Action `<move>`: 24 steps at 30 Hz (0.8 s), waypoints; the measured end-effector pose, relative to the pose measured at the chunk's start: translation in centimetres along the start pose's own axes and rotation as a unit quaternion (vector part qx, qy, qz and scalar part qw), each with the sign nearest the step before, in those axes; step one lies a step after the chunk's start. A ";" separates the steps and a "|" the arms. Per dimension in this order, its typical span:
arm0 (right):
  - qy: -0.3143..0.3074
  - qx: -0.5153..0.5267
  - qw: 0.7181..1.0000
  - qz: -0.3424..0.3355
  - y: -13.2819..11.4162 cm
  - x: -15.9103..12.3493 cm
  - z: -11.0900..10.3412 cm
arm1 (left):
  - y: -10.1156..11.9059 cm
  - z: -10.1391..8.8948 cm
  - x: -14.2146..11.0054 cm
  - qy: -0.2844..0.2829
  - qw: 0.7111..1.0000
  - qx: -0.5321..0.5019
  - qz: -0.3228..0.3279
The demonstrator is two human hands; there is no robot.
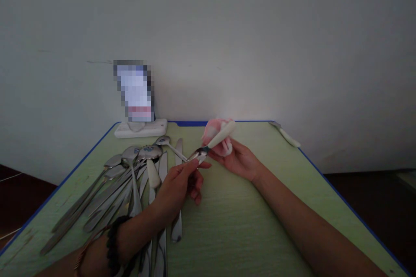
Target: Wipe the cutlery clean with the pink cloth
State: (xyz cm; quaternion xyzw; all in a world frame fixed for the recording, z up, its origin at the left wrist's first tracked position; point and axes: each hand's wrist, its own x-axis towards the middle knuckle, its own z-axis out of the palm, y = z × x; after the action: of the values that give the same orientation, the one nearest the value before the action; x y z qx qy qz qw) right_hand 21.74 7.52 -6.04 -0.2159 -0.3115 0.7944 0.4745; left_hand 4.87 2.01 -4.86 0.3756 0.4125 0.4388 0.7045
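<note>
My left hand (182,184) pinches the metal bowl end of a spoon (222,134), whose white handle points up and to the right. In my right hand (240,160) is a bunched pink and white cloth (212,132), just behind the spoon's handle. Whether the cloth touches the handle I cannot tell. Left of and partly beneath my left forearm lies a pile of metal cutlery (131,156), with several spoons and knives. One white-handled piece (152,173) rests on that pile. A table knife (177,225) lies partly hidden behind my left hand.
At the back left, a phone (134,91) with a blurred screen stands upright on a white base (141,129). Another white-handled piece of cutlery (287,136) lies at the far right edge of the green table (234,225). A plain wall (260,43) rises behind.
</note>
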 end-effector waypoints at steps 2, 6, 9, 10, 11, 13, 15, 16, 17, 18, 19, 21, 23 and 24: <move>0.001 0.006 1.000 0.013 0.3 0.0 0.7 | 0.0 0.1 0.0 0.004 1.000 -0.011 0.003; -0.033 -0.005 0.999 0.036 1.3 0.0 1.7 | 0.0 0.0 0.0 0.003 1.000 -0.008 0.005; -0.029 0.025 0.999 0.001 1.4 0.1 1.8 | 0.0 0.0 -0.1 0.016 0.999 -0.026 0.015; -0.026 0.038 0.999 -0.011 1.3 0.1 1.7 | 0.1 0.0 -0.1 0.019 0.999 -0.033 0.016; -0.023 0.048 0.998 -0.018 1.2 0.1 1.6 | 0.1 0.0 -0.1 0.020 0.999 -0.040 0.016; -0.026 0.054 0.998 -0.012 1.0 0.0 1.5 | 0.2 0.0 0.0 0.021 0.999 -0.046 0.018; -0.033 0.044 0.998 0.008 1.0 -0.1 1.6 | 0.2 0.0 0.0 0.024 0.998 -0.049 0.021; -0.034 0.037 0.999 0.017 1.0 -0.2 1.6 | 0.2 0.0 0.1 0.028 0.998 -0.052 0.024; -0.034 0.031 0.999 0.023 1.0 -0.2 1.6 | 0.3 0.1 0.1 0.032 0.998 -0.056 0.024; -0.032 0.025 0.999 0.025 1.0 -0.2 1.7 | 0.3 0.1 0.1 0.037 0.997 -0.060 0.024; -0.032 0.020 0.999 0.025 1.0 -0.2 1.7 | 0.3 0.1 0.1 0.041 0.997 -0.064 0.024; -0.036 0.019 0.999 0.018 1.0 -0.2 1.7 | 0.4 0.0 0.1 0.047 0.996 -0.070 0.025; -0.043 0.020 0.999 0.015 1.1 -0.1 1.7 | 0.3 0.0 0.1 0.041 0.997 -0.066 0.024; -0.045 0.015 0.999 0.017 1.1 0.0 1.7 | 0.3 0.0 0.1 0.033 0.997 -0.060 0.023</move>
State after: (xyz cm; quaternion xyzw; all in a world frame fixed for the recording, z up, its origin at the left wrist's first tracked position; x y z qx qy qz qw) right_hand 19.97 6.58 -5.63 -0.1773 -0.3169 0.8159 0.4500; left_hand 4.82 2.21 -4.66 0.3274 0.4000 0.4913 0.7010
